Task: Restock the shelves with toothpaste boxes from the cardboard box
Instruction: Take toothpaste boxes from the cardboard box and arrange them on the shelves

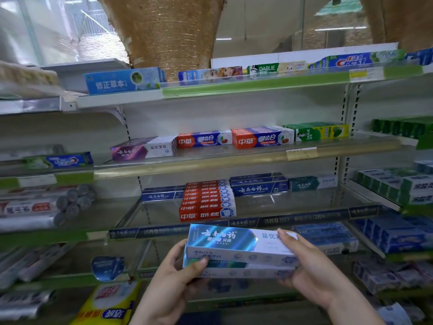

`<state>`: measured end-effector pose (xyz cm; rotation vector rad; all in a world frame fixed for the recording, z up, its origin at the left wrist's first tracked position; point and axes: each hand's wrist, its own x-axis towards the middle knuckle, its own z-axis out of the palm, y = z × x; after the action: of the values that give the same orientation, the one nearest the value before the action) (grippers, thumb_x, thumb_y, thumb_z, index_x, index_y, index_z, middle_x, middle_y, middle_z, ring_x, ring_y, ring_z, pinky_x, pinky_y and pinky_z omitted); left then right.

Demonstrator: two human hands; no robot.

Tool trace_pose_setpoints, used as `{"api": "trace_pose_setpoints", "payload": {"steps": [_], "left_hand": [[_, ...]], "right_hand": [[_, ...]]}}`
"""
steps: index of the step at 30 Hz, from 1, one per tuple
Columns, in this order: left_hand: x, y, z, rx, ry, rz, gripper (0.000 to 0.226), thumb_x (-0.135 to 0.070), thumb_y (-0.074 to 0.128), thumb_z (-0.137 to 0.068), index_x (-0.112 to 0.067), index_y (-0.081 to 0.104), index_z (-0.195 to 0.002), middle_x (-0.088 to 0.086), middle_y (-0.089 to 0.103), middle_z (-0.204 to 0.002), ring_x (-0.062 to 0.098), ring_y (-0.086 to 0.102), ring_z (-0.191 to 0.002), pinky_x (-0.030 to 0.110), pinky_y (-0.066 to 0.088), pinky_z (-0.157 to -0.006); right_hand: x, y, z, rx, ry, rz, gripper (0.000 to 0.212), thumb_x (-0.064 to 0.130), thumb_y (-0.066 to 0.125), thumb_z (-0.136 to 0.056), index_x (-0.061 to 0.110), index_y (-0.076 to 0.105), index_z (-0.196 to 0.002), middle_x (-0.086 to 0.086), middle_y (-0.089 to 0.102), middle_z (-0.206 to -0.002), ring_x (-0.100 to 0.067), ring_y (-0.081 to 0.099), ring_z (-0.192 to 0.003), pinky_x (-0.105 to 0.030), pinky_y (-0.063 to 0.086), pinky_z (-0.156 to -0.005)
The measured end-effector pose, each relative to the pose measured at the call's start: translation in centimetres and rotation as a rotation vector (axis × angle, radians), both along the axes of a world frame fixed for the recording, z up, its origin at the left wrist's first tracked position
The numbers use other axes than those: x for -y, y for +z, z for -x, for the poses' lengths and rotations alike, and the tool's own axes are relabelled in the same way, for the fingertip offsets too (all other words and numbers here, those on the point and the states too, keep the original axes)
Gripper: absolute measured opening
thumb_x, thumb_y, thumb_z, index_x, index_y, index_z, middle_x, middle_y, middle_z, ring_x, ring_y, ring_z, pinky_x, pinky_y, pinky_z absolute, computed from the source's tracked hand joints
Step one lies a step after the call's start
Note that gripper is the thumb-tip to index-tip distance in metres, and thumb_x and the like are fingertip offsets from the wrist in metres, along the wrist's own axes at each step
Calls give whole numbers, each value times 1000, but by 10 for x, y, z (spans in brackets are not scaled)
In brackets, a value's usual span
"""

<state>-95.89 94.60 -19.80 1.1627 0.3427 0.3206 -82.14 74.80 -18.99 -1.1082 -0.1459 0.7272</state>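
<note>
You hold two toothpaste boxes (239, 247) in the lower centre of the frame. They are stacked one on the other, lying lengthwise with the right end a little lower. The top box is shiny blue on its left half and white on its right. The lower box (234, 270) peeks out beneath it.

Your left hand (173, 277) grips the left end of the stack. Its thumb (201, 262) presses on the near face of the lower box, and its fingers curl behind the boxes, out of sight. Your right hand (314, 270) grips the right end, with its fingers (284, 235) curled over the upper face of the top box and the palm cupped under the stack.

Just above the boxes in the frame runs the dark front strip of a shelf (293, 219). On it stand a stack of red boxes (207, 205), dark blue boxes (259, 187) to its right and a teal box (303, 183) further right.

The shelf above (210, 164), across the middle of the frame, carries purple and white boxes (143, 150), red and blue boxes (203, 140) and green and yellow boxes (321, 133).

On the top shelf (234, 89), a light blue box (121, 82) stands at the upper left.

Wrapped rolls (46, 207) lie at the left edge of the frame, and a yellow packet (110, 301) sits at the lower left.
</note>
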Motion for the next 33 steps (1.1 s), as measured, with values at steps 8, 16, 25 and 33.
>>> {"api": "trace_pose_setpoints", "payload": {"steps": [8, 16, 25, 33], "left_hand": [[-10, -2, 14, 21, 53, 3, 55, 3, 70, -64, -11, 59, -116, 13, 74, -93, 30, 72, -84, 40, 59, -64], [-31, -10, 42, 22, 149, 8, 57, 3, 71, -63, -10, 59, -118, 17, 72, -102, 35, 69, -94, 47, 57, -77], [-58, -7, 97, 25, 322, 4, 58, 1, 71, -61, -9, 58, -118, 15, 72, -100, 32, 67, -92, 41, 60, -72], [-75, 5, 156, 39, 477, -22, 58, -2, 72, -62, -7, 58, -118, 18, 71, -103, 33, 69, -91, 39, 60, -71]], "right_hand": [[-18, -5, 2, -3, 33, 4, 21, 27, 60, -89, 13, 59, -105, -18, 65, -95, -31, 61, -84, -40, 53, -64], [-50, -6, 13, -5, 114, 10, 20, 28, 60, -89, 14, 60, -103, -18, 67, -97, -32, 62, -83, -43, 53, -69], [-109, -3, 41, 28, 286, -3, 22, 28, 60, -89, 14, 59, -106, -17, 70, -94, -32, 64, -83, -44, 54, -72], [-158, 5, 78, 75, 440, -20, 23, 29, 59, -89, 13, 58, -105, -16, 70, -89, -30, 61, -83, -47, 49, -78]]}}
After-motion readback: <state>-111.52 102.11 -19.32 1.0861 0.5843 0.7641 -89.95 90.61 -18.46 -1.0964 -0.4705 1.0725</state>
